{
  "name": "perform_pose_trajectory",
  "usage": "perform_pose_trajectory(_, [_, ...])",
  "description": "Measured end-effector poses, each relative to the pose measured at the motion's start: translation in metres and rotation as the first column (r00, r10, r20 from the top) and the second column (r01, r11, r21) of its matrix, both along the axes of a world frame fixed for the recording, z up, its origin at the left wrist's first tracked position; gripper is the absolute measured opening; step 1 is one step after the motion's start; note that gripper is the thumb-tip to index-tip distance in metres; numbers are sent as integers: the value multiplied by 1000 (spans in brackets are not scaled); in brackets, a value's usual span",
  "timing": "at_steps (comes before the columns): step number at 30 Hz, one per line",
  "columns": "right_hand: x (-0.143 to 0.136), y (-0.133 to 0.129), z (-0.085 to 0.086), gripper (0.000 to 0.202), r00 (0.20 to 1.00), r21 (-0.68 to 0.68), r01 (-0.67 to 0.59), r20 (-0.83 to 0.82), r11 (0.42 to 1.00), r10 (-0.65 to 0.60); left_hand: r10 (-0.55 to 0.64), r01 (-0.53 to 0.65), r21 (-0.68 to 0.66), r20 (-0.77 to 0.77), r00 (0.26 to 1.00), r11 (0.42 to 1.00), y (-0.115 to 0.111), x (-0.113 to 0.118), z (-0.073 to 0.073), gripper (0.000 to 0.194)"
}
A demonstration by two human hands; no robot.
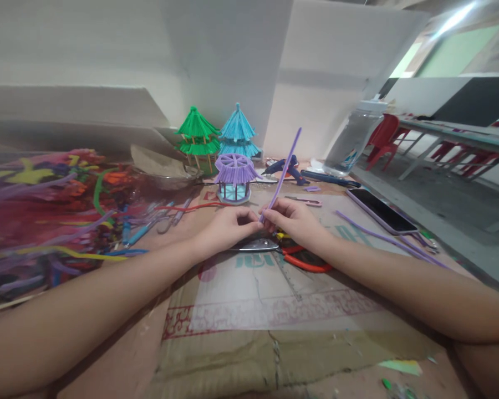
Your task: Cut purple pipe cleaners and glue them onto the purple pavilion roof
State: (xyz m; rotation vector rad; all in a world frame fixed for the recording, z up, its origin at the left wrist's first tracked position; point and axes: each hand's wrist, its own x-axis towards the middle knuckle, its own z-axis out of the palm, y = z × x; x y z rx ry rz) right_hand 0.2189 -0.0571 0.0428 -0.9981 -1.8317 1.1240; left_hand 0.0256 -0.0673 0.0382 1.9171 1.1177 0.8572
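Note:
A purple pipe cleaner [289, 160] rises at a slant from between my two hands, its top end free. My right hand [297, 221] pinches it near its lower end. At that same lower end my left hand [228, 227] closes thumb and forefinger on the tip. Scissors with red-orange handles [305, 266] lie on the cardboard just beneath my hands, partly covered by them. Behind my hands stands a small purple pavilion model [235, 172] with a spoked open top and a light blue base.
Green [197, 133] and blue [238, 130] tiered-roof models stand at the back. Many coloured pipe cleaners [58, 199] crowd the left. A glue gun [289, 169], a phone [380, 210], a plastic bottle [351, 141] and loose purple pipe cleaners [382, 235] lie or stand behind and right.

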Motion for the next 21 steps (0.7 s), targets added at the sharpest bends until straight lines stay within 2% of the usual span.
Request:
perform_pose_trajectory(6, [1, 1, -1, 25, 999, -3, 50, 15, 999, -50, -78, 76, 43, 35, 996, 996, 2, -2, -3, 20])
perform_pose_trajectory(13, [3, 2, -3, 26, 998, 11, 23, 54, 1000, -23, -49, 49, 8, 9, 999, 999, 4, -2, -6, 26])
perform_pose_trajectory(21, [0, 2, -3, 28, 995, -46, -30, -101, 998, 26, -58, 57, 13, 53, 997, 998, 3, -1, -5, 29])
